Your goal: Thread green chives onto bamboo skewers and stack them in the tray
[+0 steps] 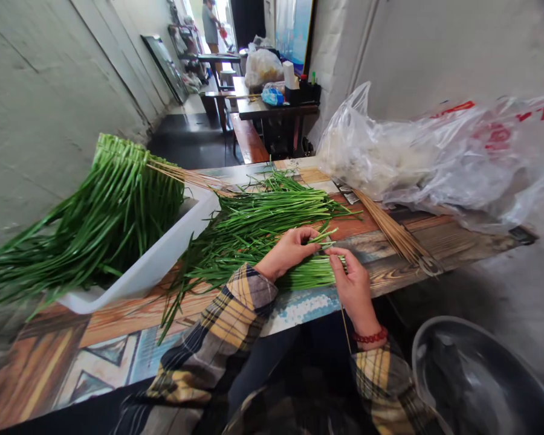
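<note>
My left hand (pixel 292 251) pinches a few chive stalks (pixel 326 234), their pale cut ends pointing right. Close beside it, my right hand (pixel 352 279) is closed on a thin bamboo skewer (pixel 346 326), which hangs down past the wrist. The skewer's tip is hidden among the fingers, so I cannot tell whether it pierces the stalks. Loose chives (pixel 272 208) lie in a pile beyond my hands, and more chives (pixel 310 275) lie under them. At left, a white tray (pixel 152 260) bears a thick stack of chives (pixel 131 199) with skewers (pixel 188 175) sticking out rightward.
Spare bamboo skewers (pixel 387 229) lie on the patterned table (pixel 199 308) at right, near clear plastic bags (pixel 435 151). A dark basin (pixel 476 380) is below the table's right side. Further back are another table (pixel 276 110) and a standing person (pixel 211 27).
</note>
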Demonstrator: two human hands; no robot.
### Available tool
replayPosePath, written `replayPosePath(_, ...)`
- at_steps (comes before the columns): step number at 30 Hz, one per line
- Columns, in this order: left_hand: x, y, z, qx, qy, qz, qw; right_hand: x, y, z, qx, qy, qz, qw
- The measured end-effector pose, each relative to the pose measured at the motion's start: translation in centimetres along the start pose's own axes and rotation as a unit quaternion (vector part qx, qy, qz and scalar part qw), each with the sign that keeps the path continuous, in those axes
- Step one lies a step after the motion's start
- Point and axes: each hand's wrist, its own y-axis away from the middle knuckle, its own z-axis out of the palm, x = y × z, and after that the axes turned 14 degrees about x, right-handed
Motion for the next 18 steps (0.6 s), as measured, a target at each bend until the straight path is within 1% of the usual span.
replayPosePath(4, 0.23, 0.12, 0.02, -0.009, 0.026, -0.02, 0.999, 0.09, 0.06, 0.05, 0.004, -0.002, -0.009, 1.0)
replayPosePath(10, 0.26, -0.07, 0.21, -0.009, 0.086, -0.029, 0.996, -0.12, 0.04, 0.04, 0.004, -0.007, -0.018, 1.0)
replayPosePath(18, 0.07, -0.09, 0.34, 0.007, 0.106, -0.006, 0.994, -0.12, -0.07, 0.08, 0.008, 0.006, -0.017, 1.0)
